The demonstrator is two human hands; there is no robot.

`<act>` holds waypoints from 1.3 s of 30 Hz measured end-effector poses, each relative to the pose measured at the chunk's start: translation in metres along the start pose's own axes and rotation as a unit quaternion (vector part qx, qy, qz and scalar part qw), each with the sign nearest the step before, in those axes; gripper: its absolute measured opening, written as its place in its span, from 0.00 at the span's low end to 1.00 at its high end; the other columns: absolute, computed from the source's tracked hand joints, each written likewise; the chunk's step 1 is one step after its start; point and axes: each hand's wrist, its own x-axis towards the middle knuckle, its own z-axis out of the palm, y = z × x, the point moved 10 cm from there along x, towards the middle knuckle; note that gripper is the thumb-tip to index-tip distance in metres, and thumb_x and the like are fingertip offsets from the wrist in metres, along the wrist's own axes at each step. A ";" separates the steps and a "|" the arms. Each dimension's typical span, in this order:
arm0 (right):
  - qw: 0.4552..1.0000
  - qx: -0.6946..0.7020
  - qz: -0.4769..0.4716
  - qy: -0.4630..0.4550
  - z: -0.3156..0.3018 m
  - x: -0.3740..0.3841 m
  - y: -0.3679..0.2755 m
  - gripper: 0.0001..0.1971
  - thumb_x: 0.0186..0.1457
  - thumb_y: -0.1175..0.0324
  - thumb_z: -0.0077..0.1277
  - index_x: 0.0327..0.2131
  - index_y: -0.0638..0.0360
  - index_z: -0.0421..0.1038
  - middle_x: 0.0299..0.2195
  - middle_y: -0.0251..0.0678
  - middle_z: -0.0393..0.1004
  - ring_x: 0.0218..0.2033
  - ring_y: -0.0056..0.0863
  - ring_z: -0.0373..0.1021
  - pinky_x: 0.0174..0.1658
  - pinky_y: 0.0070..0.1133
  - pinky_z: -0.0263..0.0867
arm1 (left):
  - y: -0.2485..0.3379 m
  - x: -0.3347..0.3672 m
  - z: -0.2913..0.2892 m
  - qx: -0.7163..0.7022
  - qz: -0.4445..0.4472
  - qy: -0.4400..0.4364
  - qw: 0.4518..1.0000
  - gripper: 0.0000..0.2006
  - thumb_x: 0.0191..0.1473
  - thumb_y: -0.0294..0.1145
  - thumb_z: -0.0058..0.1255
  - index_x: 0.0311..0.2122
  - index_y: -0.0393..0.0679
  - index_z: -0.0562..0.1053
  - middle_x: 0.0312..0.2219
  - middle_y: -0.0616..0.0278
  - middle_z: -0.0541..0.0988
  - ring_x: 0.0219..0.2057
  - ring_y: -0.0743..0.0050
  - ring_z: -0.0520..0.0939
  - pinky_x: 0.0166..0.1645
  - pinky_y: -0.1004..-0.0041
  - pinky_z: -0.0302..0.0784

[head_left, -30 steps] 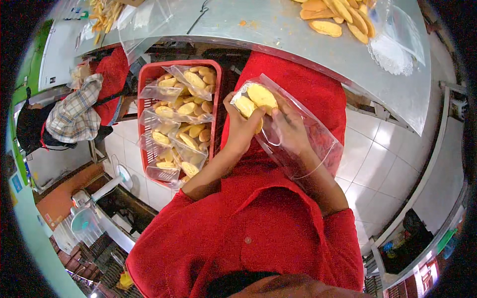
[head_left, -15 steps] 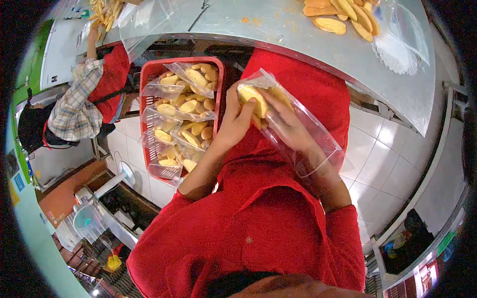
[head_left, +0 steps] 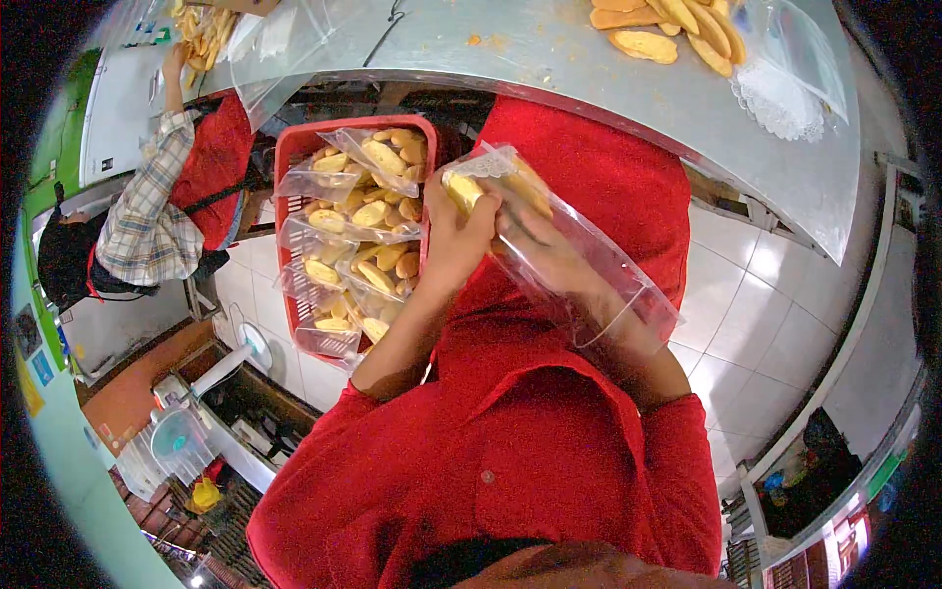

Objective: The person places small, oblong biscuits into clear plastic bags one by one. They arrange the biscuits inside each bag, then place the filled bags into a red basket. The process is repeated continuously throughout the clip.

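In my lap lies a clear plastic bag (head_left: 638,294) with yellow, oval toasted bread slices (head_left: 463,189) at its far end. My left hand (head_left: 459,231) is closed around that end from outside, its thumb pressed over the plastic. My right hand (head_left: 540,245) reaches inside the bag, whose open mouth lies around my forearm. Its fingers rest against the slices; they are blurred and partly hidden by the plastic. A white lacy paper piece shows at the bag's far end.
Left of my lap, a red plastic basket (head_left: 432,147) holds several filled bags (head_left: 378,270). A metal table (head_left: 549,59) spans the front, with loose slices (head_left: 677,29), lacy white papers (head_left: 780,103) and clear bags at right. Another person (head_left: 147,221) works at far left.
Both hands and the bag's far end have shifted slightly left. My left hand now covers more of the front slice, and white lacy paper shows at the bag's end.
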 end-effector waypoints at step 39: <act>0.955 -0.196 0.042 -0.217 -0.029 -0.050 -0.079 0.19 0.63 0.68 0.43 0.56 0.65 0.61 0.48 0.42 0.71 0.53 0.29 0.65 0.56 0.27 0.61 | -0.031 0.042 -0.083 -0.179 -0.043 0.094 0.978 0.30 0.55 0.37 0.49 0.56 0.33 0.53 0.46 0.52 0.69 0.44 0.64 0.75 0.46 0.69 0.74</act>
